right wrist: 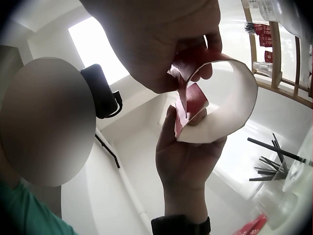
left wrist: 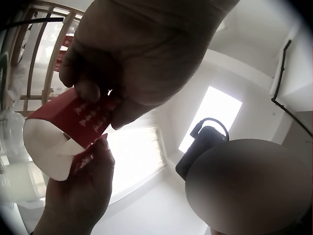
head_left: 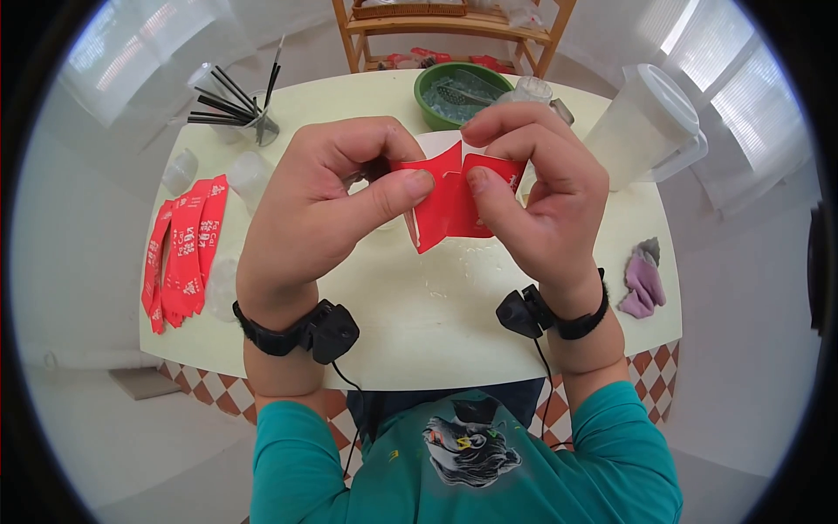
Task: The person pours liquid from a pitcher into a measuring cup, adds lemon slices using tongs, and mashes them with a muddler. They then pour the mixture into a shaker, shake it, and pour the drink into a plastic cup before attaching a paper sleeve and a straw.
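A red card cup sleeve [head_left: 445, 205] with white printing and a white inner face is bent into a loop over the table, its two ends overlapping near the middle. My left hand [head_left: 327, 188] pinches one end between thumb and fingers. The other end is pinched by my right hand [head_left: 554, 196], thumb on the near face and fingers curled behind. In the left wrist view the loop's pale inside [left wrist: 44, 142] faces the camera. From the right wrist the sleeve [right wrist: 242, 93] shows as a wide curve, one red end standing in front of the other.
Several flat red sleeves [head_left: 188, 249] lie at the left of the table [head_left: 419, 349]. Behind them stands a clear cup of black straws [head_left: 262, 131]. A green basin [head_left: 428, 105] sits at the back, a lidded pitcher [head_left: 642, 131] at back right, a purple cloth [head_left: 643, 284] at right.
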### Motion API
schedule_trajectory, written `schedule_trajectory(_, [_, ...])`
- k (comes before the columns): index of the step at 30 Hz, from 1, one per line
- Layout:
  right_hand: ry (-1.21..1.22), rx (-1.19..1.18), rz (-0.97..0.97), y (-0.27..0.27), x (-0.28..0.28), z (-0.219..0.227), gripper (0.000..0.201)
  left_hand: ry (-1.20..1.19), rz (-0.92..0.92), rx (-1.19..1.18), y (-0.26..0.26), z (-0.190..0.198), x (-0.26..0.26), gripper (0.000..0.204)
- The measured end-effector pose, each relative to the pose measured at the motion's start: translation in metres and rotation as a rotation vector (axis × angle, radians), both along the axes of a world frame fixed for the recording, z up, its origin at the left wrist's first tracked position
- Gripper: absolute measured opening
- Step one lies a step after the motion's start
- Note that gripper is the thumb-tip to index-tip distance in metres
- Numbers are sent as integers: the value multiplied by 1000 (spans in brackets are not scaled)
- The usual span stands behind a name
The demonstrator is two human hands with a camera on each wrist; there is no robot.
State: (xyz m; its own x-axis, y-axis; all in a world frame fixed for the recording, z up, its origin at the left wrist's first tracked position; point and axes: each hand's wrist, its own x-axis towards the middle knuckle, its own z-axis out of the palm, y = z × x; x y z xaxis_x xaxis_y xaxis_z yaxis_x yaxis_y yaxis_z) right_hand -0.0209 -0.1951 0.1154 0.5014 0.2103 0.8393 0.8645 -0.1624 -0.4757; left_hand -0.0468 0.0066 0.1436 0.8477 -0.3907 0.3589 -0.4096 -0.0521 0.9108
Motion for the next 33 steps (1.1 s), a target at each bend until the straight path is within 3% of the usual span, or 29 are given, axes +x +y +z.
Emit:
schedule_trajectory(6, [22, -65, 188, -8, 8, 5, 10, -158, -63, 79, 2, -9, 8, 13])
schedule_trajectory(8, [149, -182, 288, -14, 7, 7, 11, -145, -74, 95, 2, -8, 7, 13])
schedule_trajectory(17, [197, -286, 240, -12, 5, 6, 8, -108, -58, 156, -4, -6, 7, 10])
schedule_trajectory(22, [223, -202, 257, -10, 2, 7, 8, -150, -90, 126, 1, -11, 12, 16])
schedule_trajectory(24, [221, -173, 269, -9, 1, 7, 8, -199, 131, 39, -2, -11, 10, 41])
schedule_trajectory(25, [161, -102, 263, -7, 1, 6, 8, -202, 133, 40, -3, -10, 9, 41])
schedule_trajectory(28, [50, 13, 229, -4, -1, 5, 10, -284, 306, 157, -7, -5, -2, 90])
schedule_trajectory(33, [74, 127, 228, 7, -21, 2, 14, -437, 310, 192, -26, -8, -16, 96])
